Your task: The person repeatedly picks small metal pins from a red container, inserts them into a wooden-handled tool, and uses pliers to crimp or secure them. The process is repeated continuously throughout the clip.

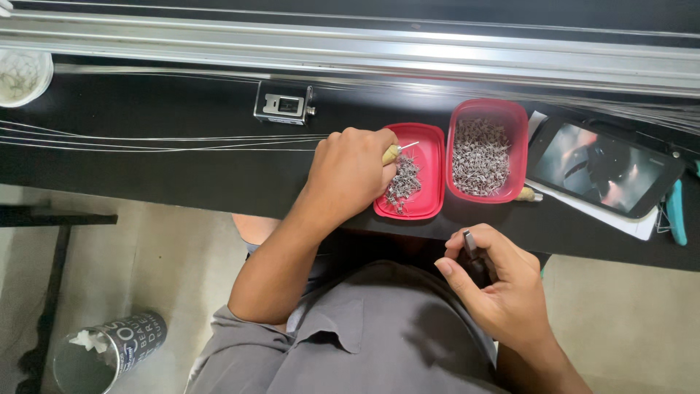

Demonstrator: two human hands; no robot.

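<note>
Head view over a black workbench (pixel 146 175). The left hand (pixel 350 175) is curled shut around a small tool with a pale wooden handle and a thin metal tip (pixel 397 151), held at the left rim of a shallow red tray (pixel 432 168) that holds a loose scatter of small metal parts (pixel 403 182). Just right of it stands a deeper red tub (pixel 487 109) filled with many more such parts (pixel 480 155). The right hand (pixel 496 284), nearer the body and off the bench, has thumb and fingers closed on a small dark object (pixel 470 248); its kind cannot be told. Far left of the trays sits a small metal block fixture (pixel 284 103), with thin wires (pixel 146 138) running leftward across the bench. At right lies a tablet (pixel 605 168) with a lit screen; a long aluminium rail (pixel 350 47) spans the far edge. A cylindrical cup (pixel 109 350) rests on the floor at near left.
</note>
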